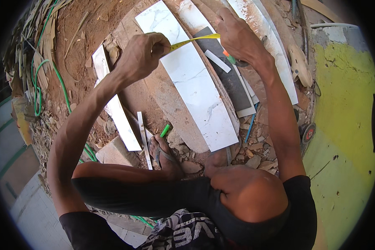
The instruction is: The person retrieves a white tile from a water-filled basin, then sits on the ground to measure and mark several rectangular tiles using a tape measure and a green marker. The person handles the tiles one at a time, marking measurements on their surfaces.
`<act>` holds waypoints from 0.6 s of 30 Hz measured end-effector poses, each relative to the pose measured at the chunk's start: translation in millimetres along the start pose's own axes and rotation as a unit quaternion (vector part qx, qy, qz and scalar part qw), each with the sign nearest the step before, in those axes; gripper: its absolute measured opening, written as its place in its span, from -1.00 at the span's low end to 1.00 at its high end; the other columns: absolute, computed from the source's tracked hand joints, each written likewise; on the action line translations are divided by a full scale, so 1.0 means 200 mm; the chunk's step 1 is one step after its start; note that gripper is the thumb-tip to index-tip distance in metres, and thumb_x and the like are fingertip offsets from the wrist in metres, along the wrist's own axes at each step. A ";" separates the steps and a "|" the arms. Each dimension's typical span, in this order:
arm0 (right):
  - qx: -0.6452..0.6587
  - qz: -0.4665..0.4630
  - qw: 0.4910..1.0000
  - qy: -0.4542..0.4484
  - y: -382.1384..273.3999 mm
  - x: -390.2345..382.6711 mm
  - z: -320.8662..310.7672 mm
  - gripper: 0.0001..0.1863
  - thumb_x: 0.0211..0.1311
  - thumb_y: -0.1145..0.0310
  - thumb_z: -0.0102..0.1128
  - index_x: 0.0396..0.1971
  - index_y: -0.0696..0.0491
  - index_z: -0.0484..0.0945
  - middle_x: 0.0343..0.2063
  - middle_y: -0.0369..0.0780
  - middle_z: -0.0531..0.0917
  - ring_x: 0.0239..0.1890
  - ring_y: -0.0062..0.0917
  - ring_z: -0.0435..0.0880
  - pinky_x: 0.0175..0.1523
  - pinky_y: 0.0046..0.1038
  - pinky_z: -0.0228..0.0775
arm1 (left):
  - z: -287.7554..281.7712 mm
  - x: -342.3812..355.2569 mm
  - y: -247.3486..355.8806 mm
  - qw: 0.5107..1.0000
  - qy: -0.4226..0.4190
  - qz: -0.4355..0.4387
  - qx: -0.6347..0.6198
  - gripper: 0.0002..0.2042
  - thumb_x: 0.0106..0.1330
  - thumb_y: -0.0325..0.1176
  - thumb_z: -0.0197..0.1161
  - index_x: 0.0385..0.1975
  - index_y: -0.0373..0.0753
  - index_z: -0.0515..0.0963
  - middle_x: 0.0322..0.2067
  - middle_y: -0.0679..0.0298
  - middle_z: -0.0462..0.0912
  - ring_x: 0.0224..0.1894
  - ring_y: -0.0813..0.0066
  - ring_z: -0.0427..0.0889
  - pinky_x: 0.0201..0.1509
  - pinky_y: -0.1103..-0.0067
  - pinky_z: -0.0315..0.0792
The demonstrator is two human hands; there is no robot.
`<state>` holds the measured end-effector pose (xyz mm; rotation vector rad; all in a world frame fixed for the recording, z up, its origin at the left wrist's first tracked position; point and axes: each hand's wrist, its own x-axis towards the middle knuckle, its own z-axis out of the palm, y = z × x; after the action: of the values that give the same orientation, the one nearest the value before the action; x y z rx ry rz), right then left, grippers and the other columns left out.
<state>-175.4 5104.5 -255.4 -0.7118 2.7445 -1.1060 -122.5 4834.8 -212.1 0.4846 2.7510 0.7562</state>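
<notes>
Yellow measuring tape [207, 36] stretched between two hands, over a white tile [200, 91].
The person's left hand [142, 52] is pinched on the tape; the right hand [239, 39] is clenched around its other side. Below the right grip, a small white strip [217, 61] lies on a dark panel [238, 93].

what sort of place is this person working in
Probably a tiling or building site: a white marbled tile strip, broken rubble and a yellow tape measure between the left hand and right hand.
</notes>
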 end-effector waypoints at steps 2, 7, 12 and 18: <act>-0.015 0.085 0.986 -0.146 -0.12 -0.19 -0.17 -0.82 0.30 0.51 -0.05 -0.15 0.26 0.39 -0.52 0.14 0.62 -0.43 0.00 0.67 -0.21 -0.07 0.46 | 0.08 -0.17 0.21 0.993 -0.068 -0.035 -0.095 -0.84 0.30 -0.61 0.14 -0.27 -0.39 0.68 -0.35 0.05 0.76 -0.41 0.31 0.74 -0.27 0.41 0.60; -0.021 0.184 0.933 -0.307 -0.11 -0.59 -0.26 -0.80 0.27 0.53 -0.08 -0.14 0.23 0.41 -0.33 0.16 0.65 -0.20 0.10 0.63 -0.06 -0.03 0.39 | 0.46 -0.46 0.52 0.945 -0.195 -0.124 -0.233 -0.87 0.26 -0.54 0.22 -0.29 -0.29 0.70 -0.28 0.10 0.76 -0.30 0.25 0.75 -0.15 0.40 0.61; 0.011 0.211 0.930 -0.301 0.00 -0.86 -0.23 -0.82 0.45 0.33 -0.11 -0.21 0.15 0.36 -0.48 0.11 0.54 -0.35 0.13 0.53 -0.20 -0.01 0.30 | 0.66 -0.57 0.61 0.965 -0.141 -0.026 -0.218 -0.87 0.13 -0.50 0.37 -0.34 -0.11 0.74 -0.39 0.29 0.73 -0.26 0.26 0.65 -0.12 0.42 0.53; -0.042 0.242 0.919 -0.308 0.04 -0.93 -0.26 -0.77 0.47 0.29 -0.12 -0.20 0.16 0.37 -0.44 0.14 0.57 -0.33 0.15 0.55 -0.18 0.03 0.30 | 0.75 -0.55 0.67 0.981 -0.083 0.013 -0.177 -0.90 0.03 -0.42 0.43 -0.45 -0.02 0.75 -0.44 0.50 0.60 -0.19 0.34 0.41 -0.10 0.46 0.34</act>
<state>-26.7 5227.6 -238.4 -0.2797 2.2364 -0.5356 59.4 4969.1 -251.0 0.4812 2.3898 1.1276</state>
